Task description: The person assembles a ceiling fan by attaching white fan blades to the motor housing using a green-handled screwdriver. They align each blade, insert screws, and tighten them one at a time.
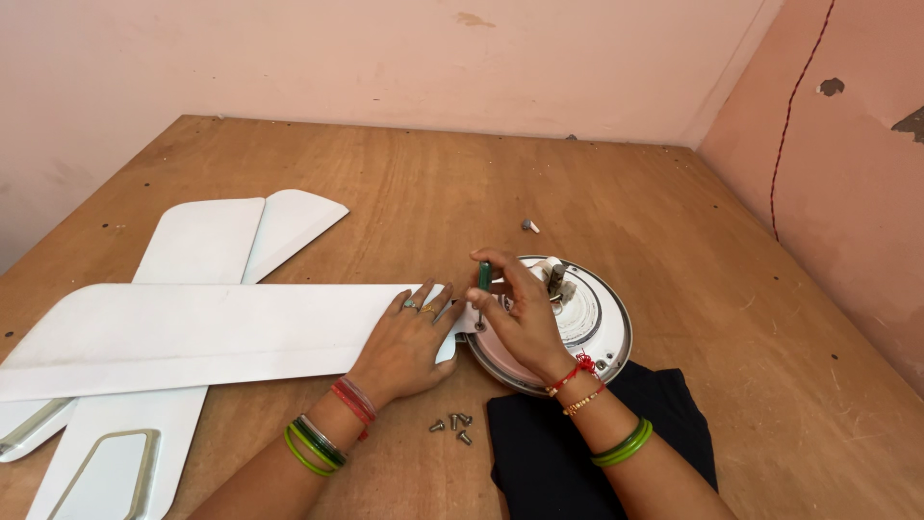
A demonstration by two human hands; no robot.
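On a brown plywood table set into the corner of a pink room, a person works on a dismantled ceiling fan. The left hand lies flat, fingers spread, pressing down on the inner end of a long white fan blade that runs off to the left across the table. The right hand is closed around a small screwdriver with a green handle, held upright with its tip down at the spot where the blade's end meets the round fan motor housing. The housing sits just right of centre, its rim resting partly on a black cloth spread at the near edge of the table. Both wrists carry green bangles and red thread. A little cluster of loose screws lies on the wood just in front of the left hand, beside the cloth. Two more white fan blades lie under the long one, angled towards the far left, their metal brackets showing at the near left corner. A small pale piece sits alone beyond the housing. A thin dark red wire runs down the right wall.
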